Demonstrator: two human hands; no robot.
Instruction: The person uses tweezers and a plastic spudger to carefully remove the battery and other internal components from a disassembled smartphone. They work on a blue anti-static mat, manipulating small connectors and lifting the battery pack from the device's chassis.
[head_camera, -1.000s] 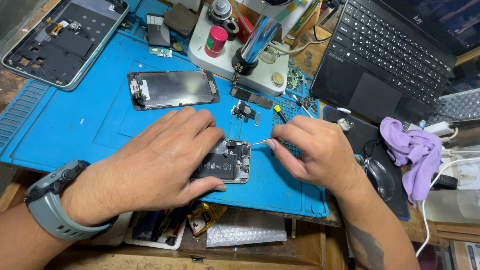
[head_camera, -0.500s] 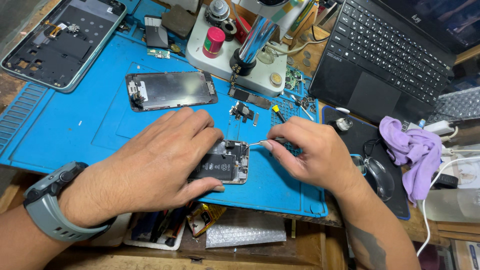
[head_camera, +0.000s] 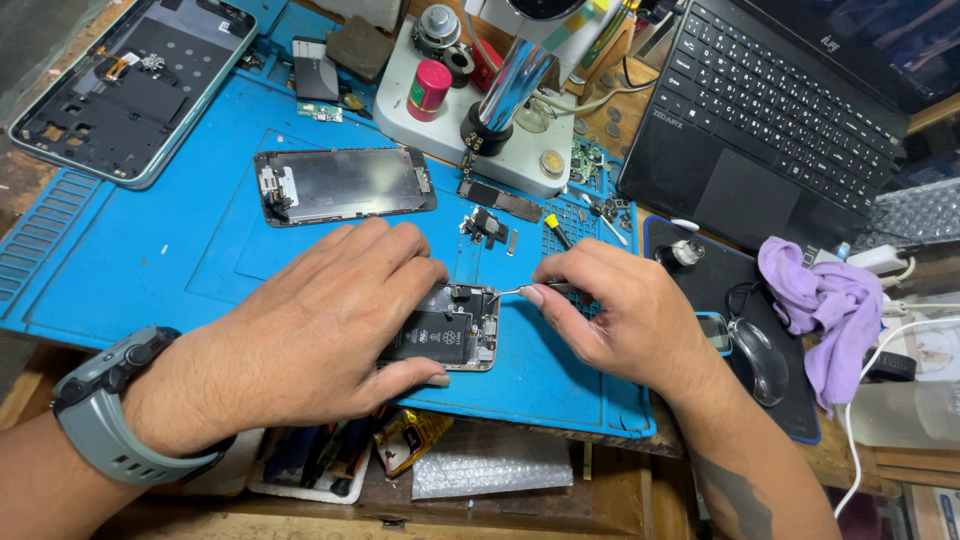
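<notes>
Cluttered repair bench, blue work mat spread across it. Opened phone lies near the mat's front edge, battery showing. Left hand curls over it, fingers and thumb closed on its sides to pin it flat. Right hand pinches fine tweezers, tip at the phone's upper right corner. Best done with a light grip, wrist braced on the mat, the phone kept from sliding. Beyond the phone: detached screen, white microscope base. Laptop right of the mat, purple cloth beside it.
</notes>
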